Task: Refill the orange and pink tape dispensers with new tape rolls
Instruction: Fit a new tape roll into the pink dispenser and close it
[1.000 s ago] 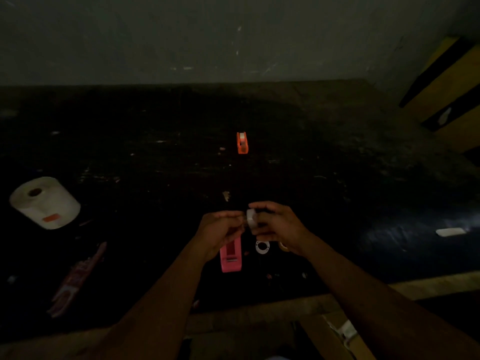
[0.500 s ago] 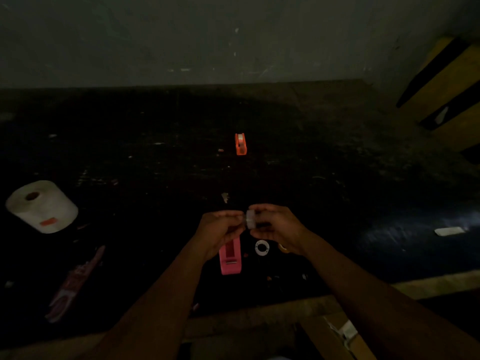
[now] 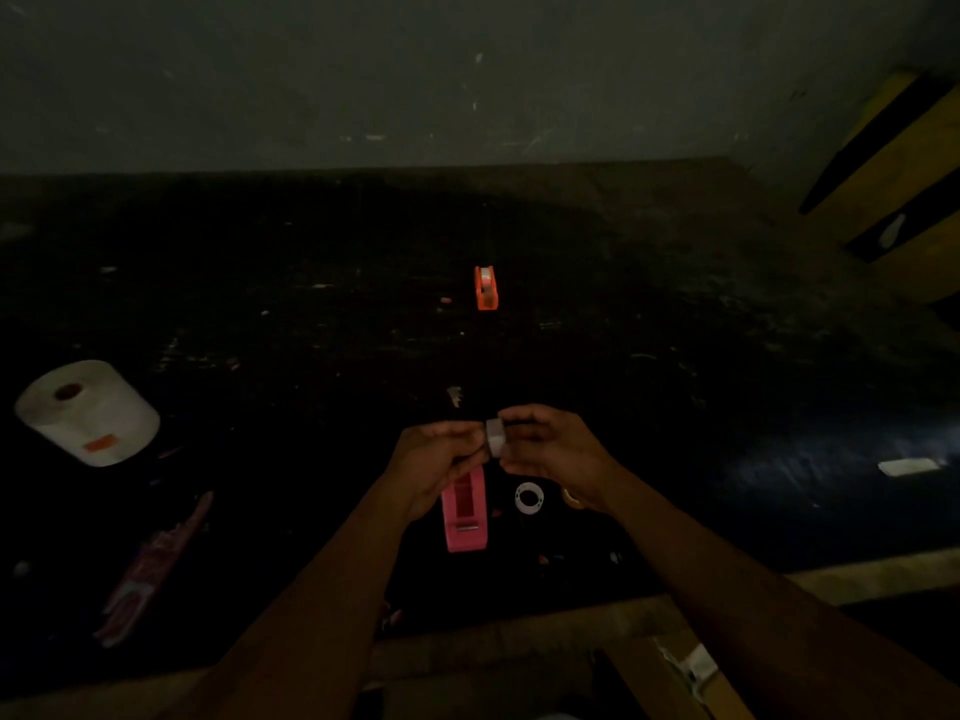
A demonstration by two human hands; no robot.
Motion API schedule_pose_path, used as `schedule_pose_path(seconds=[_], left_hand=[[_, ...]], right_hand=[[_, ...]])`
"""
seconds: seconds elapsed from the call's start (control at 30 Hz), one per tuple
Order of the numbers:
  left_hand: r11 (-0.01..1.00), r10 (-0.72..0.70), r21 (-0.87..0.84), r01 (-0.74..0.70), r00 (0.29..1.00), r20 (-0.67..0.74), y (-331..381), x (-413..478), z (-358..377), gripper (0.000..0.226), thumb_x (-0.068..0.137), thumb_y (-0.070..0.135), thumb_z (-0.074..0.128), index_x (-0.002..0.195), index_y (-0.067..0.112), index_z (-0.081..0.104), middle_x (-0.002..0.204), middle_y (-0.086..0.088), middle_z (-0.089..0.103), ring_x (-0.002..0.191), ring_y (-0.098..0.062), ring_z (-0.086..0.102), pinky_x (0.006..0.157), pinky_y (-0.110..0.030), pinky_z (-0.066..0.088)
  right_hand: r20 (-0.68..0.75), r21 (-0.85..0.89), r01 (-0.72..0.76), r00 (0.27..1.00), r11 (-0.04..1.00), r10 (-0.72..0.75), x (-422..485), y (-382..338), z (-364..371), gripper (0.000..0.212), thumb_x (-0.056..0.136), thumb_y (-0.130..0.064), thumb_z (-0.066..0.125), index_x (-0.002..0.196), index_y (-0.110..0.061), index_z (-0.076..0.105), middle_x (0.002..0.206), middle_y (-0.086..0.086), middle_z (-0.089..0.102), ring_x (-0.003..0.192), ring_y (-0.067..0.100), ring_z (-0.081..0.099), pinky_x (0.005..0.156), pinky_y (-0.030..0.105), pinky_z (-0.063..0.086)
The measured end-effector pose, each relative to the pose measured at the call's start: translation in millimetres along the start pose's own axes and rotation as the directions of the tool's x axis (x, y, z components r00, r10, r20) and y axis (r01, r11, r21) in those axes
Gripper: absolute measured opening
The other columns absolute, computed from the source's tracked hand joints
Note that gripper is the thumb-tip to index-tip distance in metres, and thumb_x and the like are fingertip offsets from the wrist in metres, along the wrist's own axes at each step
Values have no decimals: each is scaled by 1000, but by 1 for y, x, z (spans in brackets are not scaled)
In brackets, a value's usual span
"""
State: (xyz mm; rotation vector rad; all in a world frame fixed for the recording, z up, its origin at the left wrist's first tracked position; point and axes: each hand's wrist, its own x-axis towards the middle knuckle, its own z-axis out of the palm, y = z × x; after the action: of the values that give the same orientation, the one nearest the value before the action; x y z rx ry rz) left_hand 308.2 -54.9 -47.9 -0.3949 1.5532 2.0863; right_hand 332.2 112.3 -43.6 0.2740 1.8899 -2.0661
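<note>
Orange dispenser (image 3: 485, 287) far in the middle with white tape inside, pink dispenser (image 3: 464, 511) near on the dark worktop (image 3: 675, 356), its top hidden behind the left hand (image 3: 436, 459), left hand and right hand (image 3: 550, 449) both pinching a small white tape roll (image 3: 495, 438) above it, white ring (image 3: 529, 497) just right of it, big paper roll (image 3: 88, 413) at the left, pink packet (image 3: 156, 563) near left.

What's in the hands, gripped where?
A small white tape roll, pinched between both hands: left hand on its left side, right hand on its right side.
</note>
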Motion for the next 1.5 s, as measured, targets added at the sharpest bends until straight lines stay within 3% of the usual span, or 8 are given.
schedule_pose_path(seconds=[0.27,0.47,0.67,0.8,0.93,1.0,1.1,1.5], left_hand=[[997,26,73,-24,999,-31,-2,4,-5,29,85,-12,60,114,-6,63,89,-11,69,78,-18,67,66,-18,58],[994,66,90,-61,996,-63,-5,5,-10,19,87,-7,61,103,1,68,86,-8,70,78,-16,67,67,-17,57],[990,87,118,-78,993,-79,-12,4,-19,22,86,-6,63,107,0,69,98,-14,72,91,-22,68,83,-28,56],[979,139,166,-114,980,-145,-21,2,-22,23,85,-7,64,107,-2,69,93,-14,72,86,-24,68,79,-29,58],[967,169,222,-123,965,-202,-32,-1,-23,27,81,-7,69,108,-4,69,100,-21,72,90,-29,67,89,-42,56],[964,169,238,-115,960,-222,-38,-2,-25,29,80,-6,70,109,-5,70,102,-22,72,89,-29,68,89,-42,56],[957,171,272,-104,957,-236,-45,-5,-28,28,79,-4,72,107,-2,71,103,-22,72,93,-31,69,90,-45,56],[938,185,336,-85,942,-278,-47,-16,-27,30,65,9,84,94,13,79,90,-6,78,85,-20,74,80,-33,60]], right_hand=[[29,-122,29,999,992,-26,3,-2,1,39,77,1,73,102,-26,62,104,6,69,94,19,67,83,37,56],[-37,-104,99,994,990,-104,5,4,7,29,74,3,74,99,-7,64,93,5,71,82,8,69,69,16,55],[-24,-166,144,988,976,-150,5,12,13,33,76,2,74,107,6,65,108,18,70,93,19,68,77,15,56],[-20,-209,168,984,963,-176,3,20,19,30,79,1,71,109,4,67,109,14,70,97,18,67,79,13,54],[-21,-188,108,993,976,-114,2,30,25,16,83,-8,70,93,-18,76,95,4,74,89,13,70,81,28,56],[-39,-185,75,996,980,-84,5,40,24,26,85,-7,66,82,-30,77,97,8,75,96,24,70,91,43,55],[-91,-153,34,995,988,-48,5,50,27,28,85,-2,63,79,-25,77,100,19,73,99,35,68,94,54,51],[-293,-240,-123,955,963,49,13,52,43,7,68,-17,77,63,-17,73,77,16,74,76,34,72,73,51,60]])
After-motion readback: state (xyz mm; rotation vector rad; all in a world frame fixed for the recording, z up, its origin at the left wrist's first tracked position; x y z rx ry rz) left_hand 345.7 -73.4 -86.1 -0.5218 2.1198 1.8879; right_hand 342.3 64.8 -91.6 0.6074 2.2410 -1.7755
